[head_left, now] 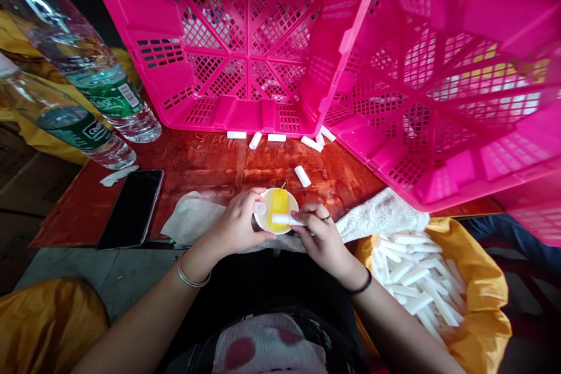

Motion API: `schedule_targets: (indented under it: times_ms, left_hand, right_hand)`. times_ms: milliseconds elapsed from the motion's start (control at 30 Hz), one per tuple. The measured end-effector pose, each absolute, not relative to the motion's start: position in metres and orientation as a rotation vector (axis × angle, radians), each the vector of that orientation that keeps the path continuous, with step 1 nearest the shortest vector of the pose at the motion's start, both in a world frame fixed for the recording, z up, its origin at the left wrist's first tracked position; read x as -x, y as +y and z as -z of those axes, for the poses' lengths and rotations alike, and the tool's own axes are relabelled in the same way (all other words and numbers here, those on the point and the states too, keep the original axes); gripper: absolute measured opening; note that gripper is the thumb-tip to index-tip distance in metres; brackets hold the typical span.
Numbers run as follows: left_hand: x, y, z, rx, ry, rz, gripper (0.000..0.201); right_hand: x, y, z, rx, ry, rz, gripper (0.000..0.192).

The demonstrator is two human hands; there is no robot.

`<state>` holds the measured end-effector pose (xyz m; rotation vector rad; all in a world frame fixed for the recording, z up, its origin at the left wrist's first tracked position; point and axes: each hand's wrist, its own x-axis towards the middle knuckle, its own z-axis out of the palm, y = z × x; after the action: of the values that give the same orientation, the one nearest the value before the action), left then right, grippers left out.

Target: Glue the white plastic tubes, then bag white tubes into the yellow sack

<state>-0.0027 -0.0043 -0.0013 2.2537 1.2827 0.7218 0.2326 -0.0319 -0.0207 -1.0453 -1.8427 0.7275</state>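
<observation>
I am at the near edge of the counter (197,158), working over a small white dish (268,223) with a yellow pad (279,201) in it. My left hand (236,225) grips a short white tube (260,208) between thumb and fingers, its open end facing up toward me. My right hand (322,234) pinches a second tube (283,220) by one end and lays it across the dish, touching the pad. That tube lies level, its long axis running left to right along the counter's near edge, the free end pointing left at my other hand.

I judge the step to be wetting or coating this tube on the pad. The next move likely calls for lifting it clear and lining it up end to end with the tube in my left grip.

More tubes lie loose by the pink crates (245,47) at the far edge, and a heap fills the yellow bag (482,292) beside my right arm.
</observation>
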Motion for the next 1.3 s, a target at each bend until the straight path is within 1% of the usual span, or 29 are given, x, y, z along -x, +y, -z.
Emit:
schedule_targets:
  times_ms: [67,133,200,300,367,400,433,500,533,567,667,767,867,1000,1067,1133,1200,1267,1300]
  left_hand:
    - [0.003,-0.004,0.001,-2.262,1.279,-0.728,0.076]
    - [0.002,-0.004,0.000,-2.260,1.279,-0.717,0.077]
    - [0.002,-0.003,-0.001,-2.252,1.288,-0.698,0.080]
    - [0.003,0.000,-0.002,-2.246,1.284,-0.659,0.081]
    - [0.005,0.002,-0.004,-2.269,1.253,-0.643,0.081]
    - [0.006,0.003,-0.005,-2.294,1.239,-0.642,0.077]
    - [0.007,0.004,-0.008,-2.327,1.237,-0.645,0.068]
    - [0.008,0.006,-0.016,-2.411,1.266,-0.642,0.040]
    - [0.008,0.007,-0.021,-2.460,1.281,-0.616,0.026]
    - [0.007,0.008,-0.027,-2.512,1.283,-0.574,0.020]
    - [0.004,0.007,-0.047,-2.677,1.222,-0.452,0.022]
    - [-0.002,0.005,-0.060,-2.791,1.233,-0.371,0.027]
    - [-0.007,0.001,-0.063,-2.820,1.250,-0.281,0.023]
    - [-0.012,-0.007,-0.064,-2.719,1.234,-0.336,0.021]
    - [-0.015,-0.012,-0.067,-2.580,1.215,-0.361,0.021]
    - [-0.018,-0.016,-0.072,-2.315,1.166,-0.394,0.024]
    - [-0.025,-0.020,-0.075,-1.912,1.070,-0.385,0.033]
    - [-0.034,-0.025,-0.078,-1.559,0.972,-0.335,0.040]
    - [-0.039,-0.028,-0.081,-1.488,0.958,-0.326,0.041]
  right_hand:
    - [-0.232,-0.034,0.019,0.989,-1.856,-0.700,0.024]
    - [-0.233,-0.035,0.018,1.000,-1.817,-0.762,0.029]
    - [-0.235,-0.036,0.020,1.020,-1.822,-0.763,0.030]
    - [-0.236,-0.036,0.025,0.906,-1.953,-0.587,0.024]
    - [-0.234,-0.035,0.027,0.836,-1.926,-0.540,0.022]
    - [-0.233,-0.034,0.025,0.847,-1.846,-0.576,0.020]
    - [-0.231,-0.033,0.022,0.886,-1.735,-0.648,0.017]
    - [-0.227,-0.032,0.011,0.994,-1.503,-0.860,0.013]
    - [-0.226,-0.031,0.004,1.036,-1.409,-0.967,0.015]
    - [-0.224,-0.029,-0.003,1.061,-1.338,-1.059,0.018]
    - [-0.224,-0.025,-0.020,1.067,-1.258,-1.251,0.027]
    - [-0.224,-0.020,-0.026,1.043,-1.277,-1.312,0.031]
    - [-0.223,-0.017,-0.031,1.056,-1.370,-1.269,0.030]
    - [-0.222,-0.016,-0.046,1.105,-1.522,-1.240,0.027]
    - [-0.225,-0.013,-0.055,1.129,-1.625,-1.135,0.026]
    - [-0.228,-0.009,-0.061,1.097,-1.782,-0.931,0.030]
    - [-0.230,-0.005,-0.063,0.994,-1.919,-0.727,0.035]
    - [-0.227,-0.003,-0.064,0.914,-1.988,-0.607,0.038]
    - [-0.225,-0.004,-0.065,0.924,-1.990,-0.585,0.039]
